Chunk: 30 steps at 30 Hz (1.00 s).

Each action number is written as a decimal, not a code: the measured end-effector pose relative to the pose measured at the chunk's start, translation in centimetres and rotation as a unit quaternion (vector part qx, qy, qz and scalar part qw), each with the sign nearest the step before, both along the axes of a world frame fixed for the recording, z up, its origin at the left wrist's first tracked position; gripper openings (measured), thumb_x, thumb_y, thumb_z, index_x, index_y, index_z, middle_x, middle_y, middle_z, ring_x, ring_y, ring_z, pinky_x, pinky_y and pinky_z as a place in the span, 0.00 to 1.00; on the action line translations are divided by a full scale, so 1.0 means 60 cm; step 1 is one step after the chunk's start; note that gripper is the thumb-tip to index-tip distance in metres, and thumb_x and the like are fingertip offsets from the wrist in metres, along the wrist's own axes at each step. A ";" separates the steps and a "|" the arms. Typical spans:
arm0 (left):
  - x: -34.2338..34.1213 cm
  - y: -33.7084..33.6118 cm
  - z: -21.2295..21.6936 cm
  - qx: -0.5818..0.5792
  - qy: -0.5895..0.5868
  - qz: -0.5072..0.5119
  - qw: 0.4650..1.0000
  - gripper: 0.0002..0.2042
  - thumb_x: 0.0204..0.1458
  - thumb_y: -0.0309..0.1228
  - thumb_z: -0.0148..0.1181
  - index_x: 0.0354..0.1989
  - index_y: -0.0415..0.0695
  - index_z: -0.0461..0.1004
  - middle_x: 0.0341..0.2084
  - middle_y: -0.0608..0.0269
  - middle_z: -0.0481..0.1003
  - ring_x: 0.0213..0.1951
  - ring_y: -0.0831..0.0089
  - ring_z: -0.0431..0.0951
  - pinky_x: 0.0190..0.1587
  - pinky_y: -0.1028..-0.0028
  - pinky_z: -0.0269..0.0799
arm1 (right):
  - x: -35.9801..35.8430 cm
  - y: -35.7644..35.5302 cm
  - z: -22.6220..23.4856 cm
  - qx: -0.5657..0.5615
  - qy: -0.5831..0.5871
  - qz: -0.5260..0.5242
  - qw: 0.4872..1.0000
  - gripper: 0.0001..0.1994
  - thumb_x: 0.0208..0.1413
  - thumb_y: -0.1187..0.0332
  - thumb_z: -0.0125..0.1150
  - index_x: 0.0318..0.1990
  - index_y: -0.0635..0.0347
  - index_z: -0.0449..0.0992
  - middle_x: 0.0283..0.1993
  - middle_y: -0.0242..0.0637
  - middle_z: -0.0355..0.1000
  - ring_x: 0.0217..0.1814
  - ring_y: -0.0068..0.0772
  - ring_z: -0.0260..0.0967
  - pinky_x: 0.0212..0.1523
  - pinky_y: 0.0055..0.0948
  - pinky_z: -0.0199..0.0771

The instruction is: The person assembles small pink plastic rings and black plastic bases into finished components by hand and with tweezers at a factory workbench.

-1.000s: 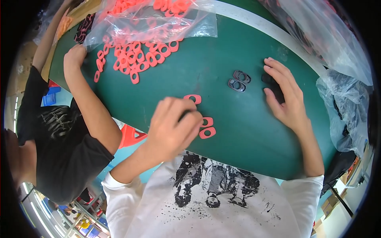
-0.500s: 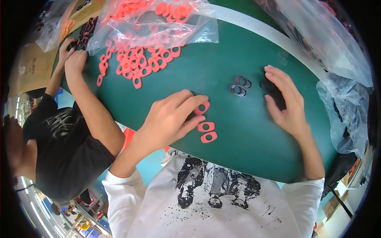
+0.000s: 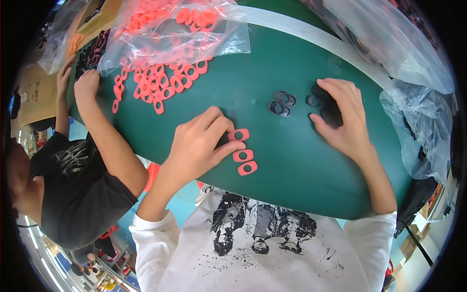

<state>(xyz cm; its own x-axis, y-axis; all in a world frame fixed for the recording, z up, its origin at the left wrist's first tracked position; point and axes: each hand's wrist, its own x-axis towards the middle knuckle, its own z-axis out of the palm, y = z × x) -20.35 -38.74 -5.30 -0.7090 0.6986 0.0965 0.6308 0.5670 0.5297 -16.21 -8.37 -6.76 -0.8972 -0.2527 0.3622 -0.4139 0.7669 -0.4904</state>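
My left hand (image 3: 199, 143) is on the table, thumb and forefinger closed at the left end of a coral-red flat piece with a round hole (image 3: 244, 133). Two more such red pieces, the middle one (image 3: 242, 155) and the lower one (image 3: 247, 168), lie just below it in a column. My right hand (image 3: 348, 119) is cupped round dark oval pieces (image 3: 332, 108), which its fingers and palm partly hide. One dark piece (image 3: 313, 100) shows at the gap between thumb and forefinger. Left of that hand two dark ring-shaped pieces (image 3: 279, 108) lie side by side.
A heap of red pieces (image 3: 158, 82) spills from a clear plastic bag (image 3: 224, 41) at the far left. Another person's forearm (image 3: 104, 131) reaches over the left edge toward dark parts. Clear bags (image 3: 413, 131) line the right side of the green table (image 3: 292, 160).
The upper red piece now lies straighter, above the other two, with my left fingers drawn toward its left end. More of a dark piece shows beside my right hand. The whole view has shifted slightly.
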 end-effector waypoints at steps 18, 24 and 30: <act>0.036 0.138 -0.010 0.062 0.152 -0.091 0.982 0.13 0.36 0.25 0.67 0.33 0.41 0.75 0.28 0.64 0.67 0.27 0.69 0.70 0.24 0.71 0.68 | 0.022 -0.009 -0.007 -0.054 -0.010 0.152 0.987 0.28 0.35 0.71 0.74 0.49 0.61 0.74 0.44 0.39 0.72 0.40 0.41 0.68 0.38 0.36 0.65; 0.056 0.127 -0.009 -0.002 0.128 -0.101 0.987 0.13 0.37 0.26 0.67 0.32 0.41 0.72 0.29 0.63 0.68 0.29 0.68 0.70 0.24 0.71 0.69 | 0.022 -0.007 -0.006 -0.066 -0.019 0.170 0.983 0.22 0.38 0.67 0.73 0.43 0.64 0.76 0.41 0.41 0.73 0.36 0.43 0.67 0.37 0.37 0.65; 0.074 0.118 -0.010 0.001 0.167 -0.084 0.982 0.14 0.38 0.26 0.68 0.34 0.41 0.73 0.30 0.64 0.70 0.29 0.67 0.69 0.23 0.71 0.66 | 0.027 -0.014 -0.009 -0.068 -0.004 0.163 0.984 0.18 0.40 0.69 0.71 0.41 0.64 0.77 0.38 0.39 0.72 0.34 0.41 0.66 0.35 0.37 0.64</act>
